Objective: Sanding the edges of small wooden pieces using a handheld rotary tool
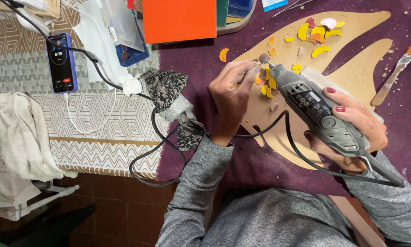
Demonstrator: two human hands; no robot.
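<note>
Hands: right [352, 126] grips rotary tool [315, 107], left [233, 91] pinches tile piece [259, 81]

Piece under left hand [231, 93] fingertips, hidden.

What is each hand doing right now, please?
Left hand: closed, pinching a small piece at the grinding tip; the piece is hidden.
Right hand: closed around the grey rotary tool.

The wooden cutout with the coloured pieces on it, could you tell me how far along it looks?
Done: a few yellow and orange pieces lie at the top of the wooden cutout, and some sit by the grinding tip. In hand: the right hand holds the rotary tool, whose tip meets a small piece pinched in the left hand. Left: most of the board is bare.
</note>
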